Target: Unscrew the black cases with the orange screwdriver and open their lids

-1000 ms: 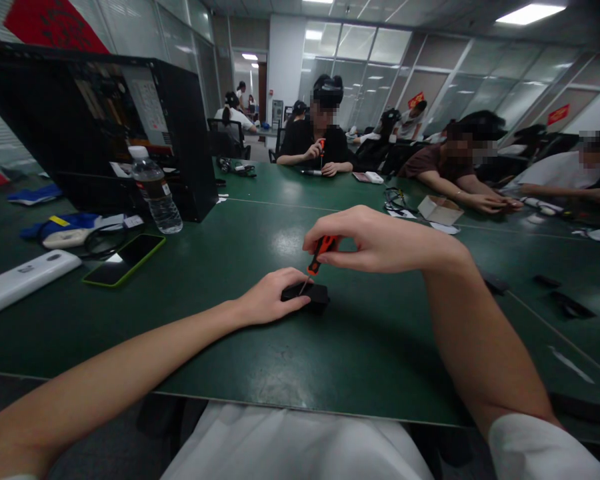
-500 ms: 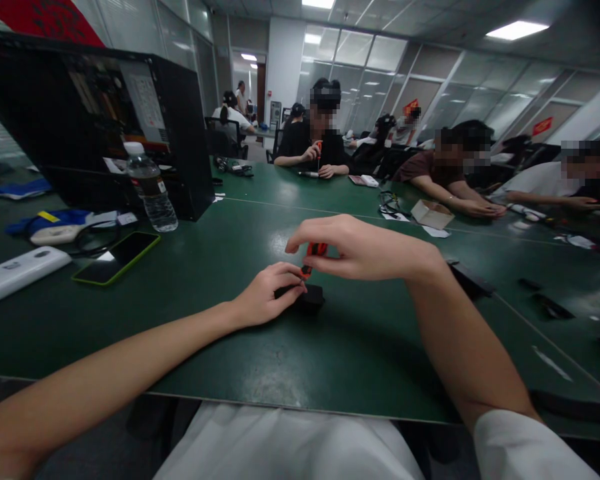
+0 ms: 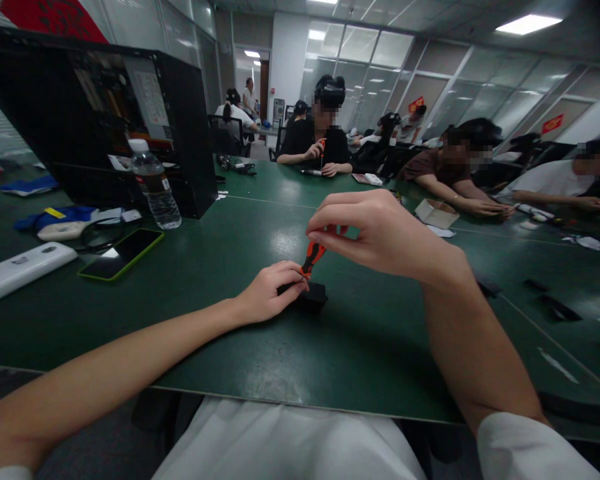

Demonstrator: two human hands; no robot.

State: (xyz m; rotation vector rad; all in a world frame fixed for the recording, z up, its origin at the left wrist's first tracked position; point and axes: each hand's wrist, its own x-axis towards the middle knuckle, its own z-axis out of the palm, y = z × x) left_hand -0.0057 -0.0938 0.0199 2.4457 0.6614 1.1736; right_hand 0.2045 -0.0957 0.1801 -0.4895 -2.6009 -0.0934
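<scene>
A small black block (image 3: 314, 298) lies on the green table (image 3: 260, 360), partly covered by my left hand (image 3: 273, 290), whose fingers are closed on it and on the lower end of the screwdriver. The red-and-black screwdriver (image 3: 313, 257) stands tilted above the block, its tip hidden at my left fingertips. My right hand (image 3: 375, 233) is above it, fingers bent and pinched at the top of the handle.
At the left are an open black computer case (image 3: 190, 133), a water bottle (image 3: 155, 187), a phone (image 3: 123, 255) and a white device (image 3: 25, 270). Across the table people work, near a small box (image 3: 436, 213). Black parts (image 3: 560, 308) lie at the right.
My right hand has risen and its fingers have moved up to the top of the screwdriver, so more of the handle shows. My left hand stays on the black block.
</scene>
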